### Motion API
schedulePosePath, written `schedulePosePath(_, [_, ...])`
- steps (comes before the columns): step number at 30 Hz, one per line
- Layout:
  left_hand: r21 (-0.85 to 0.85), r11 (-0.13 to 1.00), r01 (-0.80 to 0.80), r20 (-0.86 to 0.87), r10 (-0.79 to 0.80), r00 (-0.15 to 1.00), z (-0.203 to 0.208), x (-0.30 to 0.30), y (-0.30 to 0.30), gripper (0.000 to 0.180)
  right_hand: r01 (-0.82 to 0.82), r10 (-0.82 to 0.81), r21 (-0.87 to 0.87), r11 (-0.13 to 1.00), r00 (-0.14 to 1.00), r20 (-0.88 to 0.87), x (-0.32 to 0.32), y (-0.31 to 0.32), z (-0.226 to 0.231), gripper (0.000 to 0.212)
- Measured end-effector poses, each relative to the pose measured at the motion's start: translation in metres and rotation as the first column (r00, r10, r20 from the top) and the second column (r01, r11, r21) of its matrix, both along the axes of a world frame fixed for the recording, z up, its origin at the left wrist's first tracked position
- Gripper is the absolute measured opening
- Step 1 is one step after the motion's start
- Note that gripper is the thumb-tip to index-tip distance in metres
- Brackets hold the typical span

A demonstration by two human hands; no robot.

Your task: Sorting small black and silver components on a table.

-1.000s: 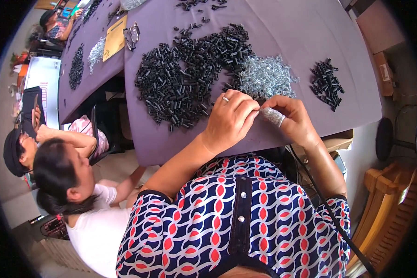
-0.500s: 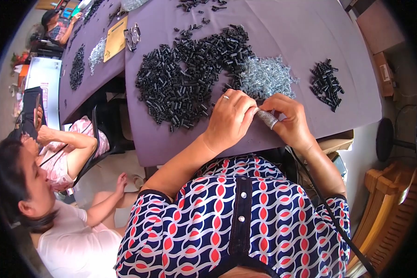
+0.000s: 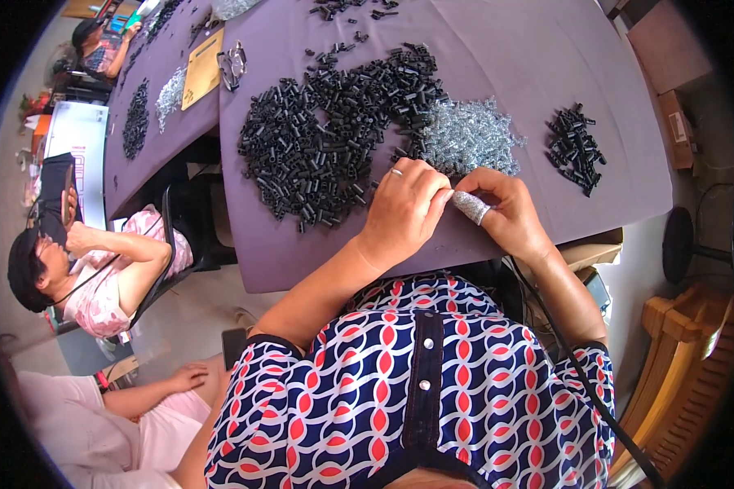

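Both my hands meet over the near edge of a purple-grey cloth-covered table. My left hand point(image 3: 405, 208), with a ring on one finger, is pinched closed. Close against it, my right hand point(image 3: 510, 216) is also pinched; its thumb wears a silvery-white wrap point(image 3: 470, 207). Whatever lies between the fingertips is too small or hidden to make out. Just beyond them lies a heap of small clear, shiny pieces point(image 3: 473, 134). To its left spreads a large heap of short black tubular parts point(image 3: 285, 155). A smaller pile of longer-looking black parts point(image 3: 577, 149) is off to the right.
Eyeglasses point(image 3: 232, 65) and a tan board point(image 3: 203, 69) lie at the far left. A second table point(image 3: 163, 147) bears more heaps. Two people sit at my left, one in pink point(image 3: 126, 285), one in pale clothes point(image 3: 98, 424). A wooden chair point(image 3: 669, 359) stands at right; a black cable crosses my right side.
The nearest person at my left has leaned back; their head has left the view and a hand rests on their lap. My right fingers have shifted slightly; both hands stay together.
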State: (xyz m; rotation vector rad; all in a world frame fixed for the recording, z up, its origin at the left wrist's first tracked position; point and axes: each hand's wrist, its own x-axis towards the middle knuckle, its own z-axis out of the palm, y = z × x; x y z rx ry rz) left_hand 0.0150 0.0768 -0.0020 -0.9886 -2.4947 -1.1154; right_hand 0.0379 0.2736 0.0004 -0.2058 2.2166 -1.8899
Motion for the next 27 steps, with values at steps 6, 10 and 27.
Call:
schedulePosePath(6, [-0.035, 0.999, -0.002, 0.008, 0.002, 1.0, 0.001, 0.0, -0.001, 0.007, 0.014, -0.01, -0.088, 0.996, 0.999, 0.047, 0.002, -0.001, -0.007, 0.008])
schedulePosePath(10, [-0.019, 1.0, 0.002, 0.053, -0.001, 0.999, 0.0, 0.001, -0.001, 0.007, 0.003, 0.069, -0.277, 0.961, 0.966, 0.249, -0.001, 0.0, -0.008, 0.011])
schedulePosePath(27, [0.05, 0.999, -0.022, 0.049, 0.019, 0.999, 0.003, 0.001, -0.004, 0.008, 0.053, -0.02, 0.141, 0.989, 0.973, -0.231, 0.002, -0.005, 0.005, 0.02])
